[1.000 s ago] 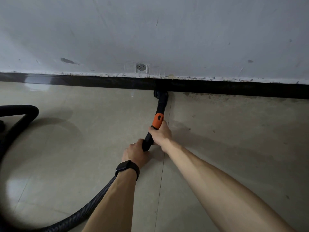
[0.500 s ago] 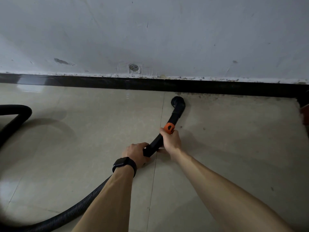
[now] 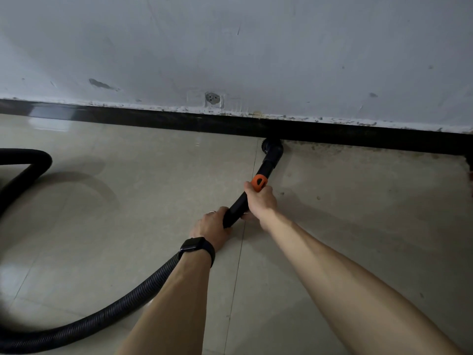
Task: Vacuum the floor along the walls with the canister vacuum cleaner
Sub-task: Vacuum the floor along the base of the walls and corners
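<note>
A black vacuum wand point(image 3: 236, 206) with an orange collar point(image 3: 259, 183) slants up to a round brush nozzle point(image 3: 273, 147). The nozzle presses against the black baseboard point(image 3: 153, 119) under the white wall point(image 3: 230, 47). My right hand point(image 3: 259, 201) grips the wand just below the orange collar. My left hand point(image 3: 212, 228), with a dark watch on its wrist, grips the wand's lower end where the ribbed black hose point(image 3: 115, 308) joins. The hose curves left and loops out of view. The canister itself is out of sight.
Beige floor tiles point(image 3: 358, 226) carry dust and specks to the right of the nozzle, along the baseboard. The hose loop point(image 3: 28, 165) lies on the floor at the far left. A dark object point(image 3: 469, 165) shows at the right edge.
The nozzle was pulled back from the baseboard and shifted right half a second ago. It is now pushed forward against the baseboard again, farther right than at first. Both hands kept their grip.
</note>
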`<state>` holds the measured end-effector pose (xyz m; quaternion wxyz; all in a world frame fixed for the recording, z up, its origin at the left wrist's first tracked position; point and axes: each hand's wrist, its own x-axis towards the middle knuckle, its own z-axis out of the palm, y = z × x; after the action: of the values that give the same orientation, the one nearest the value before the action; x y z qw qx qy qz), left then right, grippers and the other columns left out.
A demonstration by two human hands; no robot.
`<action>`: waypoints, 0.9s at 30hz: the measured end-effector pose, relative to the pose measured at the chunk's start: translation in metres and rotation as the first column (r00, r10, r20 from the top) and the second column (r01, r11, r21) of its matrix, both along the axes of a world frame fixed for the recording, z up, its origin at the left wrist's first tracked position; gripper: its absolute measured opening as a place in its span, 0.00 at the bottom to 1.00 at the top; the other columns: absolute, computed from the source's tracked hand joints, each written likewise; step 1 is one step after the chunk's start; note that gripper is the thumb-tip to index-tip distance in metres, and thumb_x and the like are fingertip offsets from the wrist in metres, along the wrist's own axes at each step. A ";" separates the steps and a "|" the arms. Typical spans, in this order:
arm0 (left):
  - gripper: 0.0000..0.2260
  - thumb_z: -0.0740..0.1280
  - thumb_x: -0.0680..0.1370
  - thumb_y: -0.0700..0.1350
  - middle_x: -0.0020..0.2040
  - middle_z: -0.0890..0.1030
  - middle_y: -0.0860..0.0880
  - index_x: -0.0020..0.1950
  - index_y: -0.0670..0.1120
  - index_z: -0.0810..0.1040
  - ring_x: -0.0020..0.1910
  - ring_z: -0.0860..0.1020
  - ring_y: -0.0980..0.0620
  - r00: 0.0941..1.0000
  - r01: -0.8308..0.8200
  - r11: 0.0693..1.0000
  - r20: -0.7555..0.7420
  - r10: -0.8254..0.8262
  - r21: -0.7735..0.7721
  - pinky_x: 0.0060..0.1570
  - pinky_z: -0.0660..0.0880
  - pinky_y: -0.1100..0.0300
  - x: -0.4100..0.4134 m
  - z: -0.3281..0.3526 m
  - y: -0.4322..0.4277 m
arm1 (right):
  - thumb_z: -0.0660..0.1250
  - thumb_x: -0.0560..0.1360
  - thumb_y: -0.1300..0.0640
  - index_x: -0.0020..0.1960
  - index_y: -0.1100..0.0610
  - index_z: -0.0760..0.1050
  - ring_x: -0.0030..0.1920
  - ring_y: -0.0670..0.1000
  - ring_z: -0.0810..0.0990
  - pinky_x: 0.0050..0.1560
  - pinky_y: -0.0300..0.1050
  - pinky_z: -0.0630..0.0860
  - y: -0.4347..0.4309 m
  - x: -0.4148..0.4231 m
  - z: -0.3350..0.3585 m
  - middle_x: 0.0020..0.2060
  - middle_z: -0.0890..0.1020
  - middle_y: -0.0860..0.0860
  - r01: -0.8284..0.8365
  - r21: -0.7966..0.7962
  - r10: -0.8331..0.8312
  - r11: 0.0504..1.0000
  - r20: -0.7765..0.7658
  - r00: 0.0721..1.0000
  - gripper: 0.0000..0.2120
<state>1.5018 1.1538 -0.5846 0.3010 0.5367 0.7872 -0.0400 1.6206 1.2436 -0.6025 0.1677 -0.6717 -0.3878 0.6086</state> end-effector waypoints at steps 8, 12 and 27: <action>0.14 0.65 0.79 0.45 0.50 0.78 0.47 0.64 0.49 0.69 0.48 0.77 0.45 0.996 -0.080 0.994 -0.022 0.082 0.079 0.44 0.77 0.50 -0.012 -0.013 0.004 | 0.61 0.84 0.41 0.71 0.61 0.64 0.36 0.46 0.73 0.23 0.36 0.67 0.016 -0.030 0.002 0.54 0.78 0.54 -0.063 0.006 0.062 0.998 0.064 0.996 0.27; 0.13 0.66 0.80 0.46 0.51 0.78 0.46 0.63 0.49 0.68 0.49 0.78 0.45 0.993 -0.101 0.992 -0.052 0.105 0.080 0.46 0.78 0.49 -0.024 -0.015 0.003 | 0.62 0.84 0.42 0.72 0.61 0.62 0.35 0.46 0.73 0.23 0.36 0.68 0.016 -0.043 0.008 0.53 0.77 0.54 -0.086 0.003 0.085 0.996 0.054 0.995 0.27; 0.12 0.68 0.78 0.49 0.48 0.80 0.48 0.61 0.52 0.72 0.45 0.78 0.47 0.989 0.094 0.994 -0.110 -0.100 -0.059 0.45 0.78 0.52 -0.008 -0.004 -0.004 | 0.61 0.83 0.40 0.71 0.60 0.62 0.50 0.58 0.84 0.52 0.53 0.84 -0.025 -0.007 0.006 0.55 0.80 0.57 0.076 -0.067 -0.072 0.995 0.058 0.996 0.29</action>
<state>1.4940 1.1500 -0.5891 0.2680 0.5630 0.7745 -0.1062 1.6140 1.2182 -0.5968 0.1558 -0.7077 -0.3457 0.5961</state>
